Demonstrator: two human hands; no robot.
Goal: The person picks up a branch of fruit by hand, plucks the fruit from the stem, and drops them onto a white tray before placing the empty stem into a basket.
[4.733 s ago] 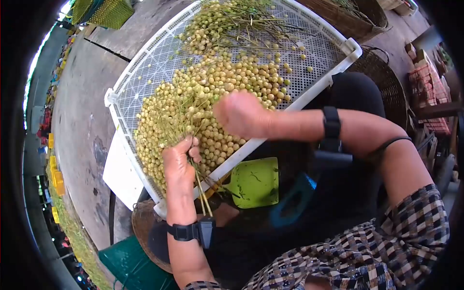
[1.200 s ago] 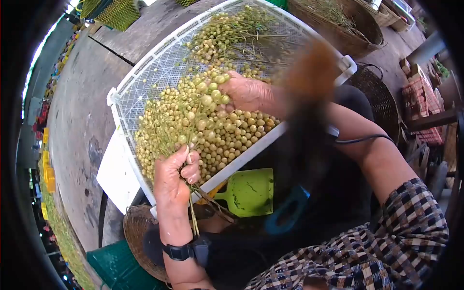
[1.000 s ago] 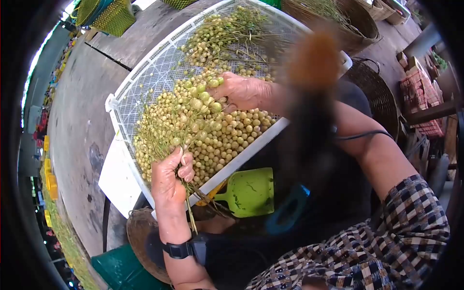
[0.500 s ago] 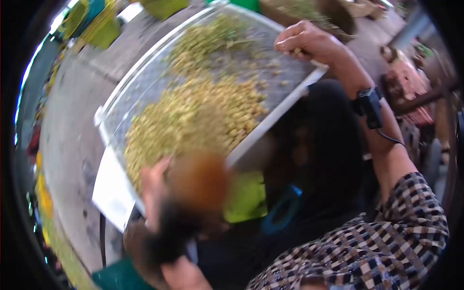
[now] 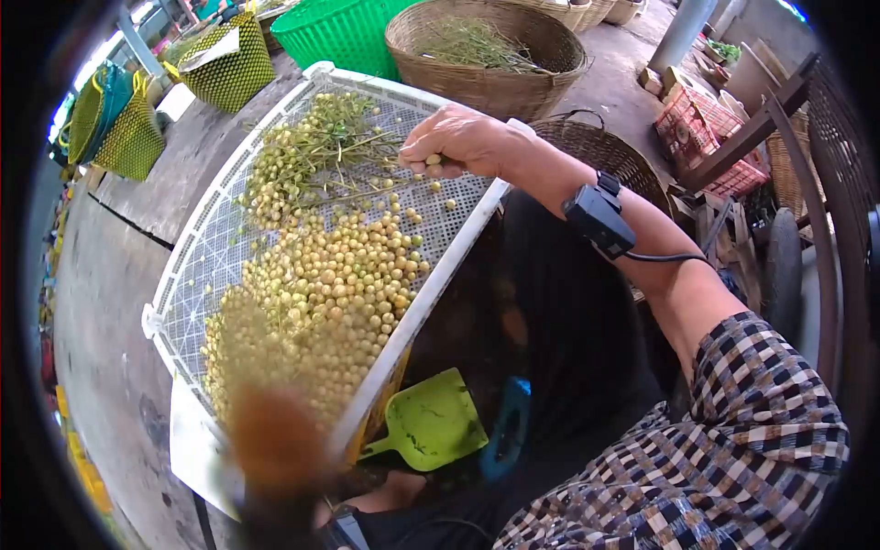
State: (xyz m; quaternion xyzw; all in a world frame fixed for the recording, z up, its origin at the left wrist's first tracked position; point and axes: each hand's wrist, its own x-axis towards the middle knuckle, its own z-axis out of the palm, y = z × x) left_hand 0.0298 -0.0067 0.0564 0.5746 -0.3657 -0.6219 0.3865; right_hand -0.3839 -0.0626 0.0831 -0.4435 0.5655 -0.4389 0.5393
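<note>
A white perforated tray [image 5: 197, 252] slopes toward me. It carries a heap of small round yellow-green fruits [image 5: 321, 293] in its lower half and stemmed bunches [image 5: 316, 147] at its far end. My right hand [image 5: 458, 142] reaches over the tray's far right rim, its fingers pinched on a small fruit [image 5: 432, 160]. It wears a black wrist device [image 5: 598, 218]. My left hand is hidden behind a blurred brown shape [image 5: 275, 449] at the tray's near corner, so its grip cannot be seen.
A green scoop [image 5: 431, 422] and a blue handle [image 5: 509, 435] lie under the tray's right edge. Beyond the tray stand a wicker basket of stems [image 5: 486, 46], a green plastic basket [image 5: 339, 32], yellow mesh baskets [image 5: 229, 60] and a second wicker basket [image 5: 610, 151]. A red crate [image 5: 701, 137] stands at the right.
My right hand left the fruit heap and moved up to the tray's far right rim. The view swung upward, and the blurred brown shape now covers my left hand.
</note>
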